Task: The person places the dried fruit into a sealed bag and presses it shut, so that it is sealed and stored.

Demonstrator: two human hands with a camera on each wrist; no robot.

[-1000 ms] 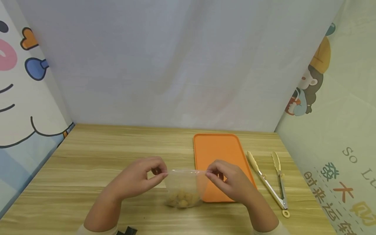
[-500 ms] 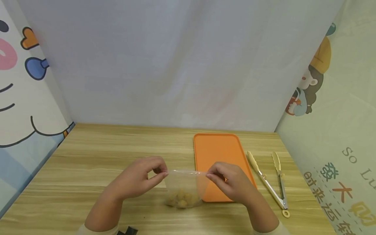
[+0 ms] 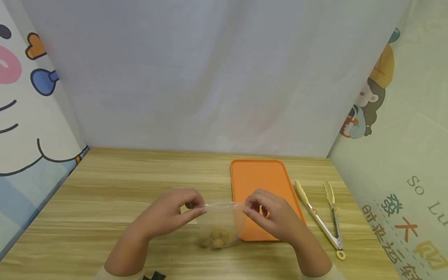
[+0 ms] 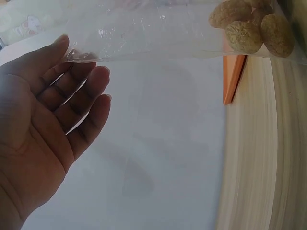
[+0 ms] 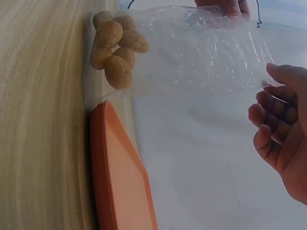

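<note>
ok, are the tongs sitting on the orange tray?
No, the tongs lie on the wooden table to the right of the orange tray, not on it.

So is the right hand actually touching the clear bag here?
Touching. In the head view the right hand pinches the top right corner of the clear bag; the right wrist view shows the bag's edge meeting the fingertips.

Open bench at left, crowding at right
The bench (image 3: 105, 194) is lying bare at frame left; the orange tray (image 3: 259, 175) and tongs (image 3: 323, 212) are blocking the lower right.
</note>
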